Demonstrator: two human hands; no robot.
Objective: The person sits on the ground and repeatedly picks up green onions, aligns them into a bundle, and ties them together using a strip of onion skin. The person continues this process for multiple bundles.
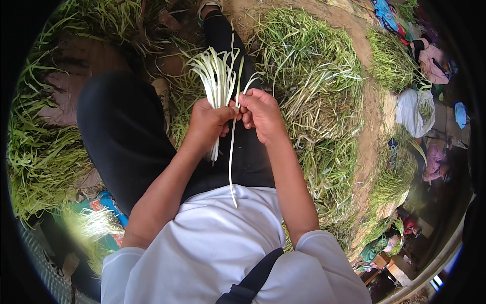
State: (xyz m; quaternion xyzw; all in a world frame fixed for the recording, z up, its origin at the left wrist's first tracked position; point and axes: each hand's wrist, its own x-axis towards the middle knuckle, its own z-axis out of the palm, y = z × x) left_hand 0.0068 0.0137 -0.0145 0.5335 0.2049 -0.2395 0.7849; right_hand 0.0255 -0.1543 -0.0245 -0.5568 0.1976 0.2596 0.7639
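A bunch of pale, white-to-green leafy stalks [217,81] is gripped in my left hand [208,121], with the cut lower ends poking out below. Against it, my right hand [262,112] pinches the upper part of a single long stalk [231,163] between thumb and forefinger. That stalk's white lower end hangs down over my white shirt. One strand curves up beyond my right fingers, apart from the upright green tip. Both hands meet above my dark trousers, and their fingertips almost touch. Some fingers hide where the stalk is pinched.
A large heap of green stalks [315,53] lies along my right. More greens [41,163] spread on the left. A bundle of pale stalks [99,223] rests on a coloured cloth at lower left. Farther right are a white sack [412,112] and several other people.
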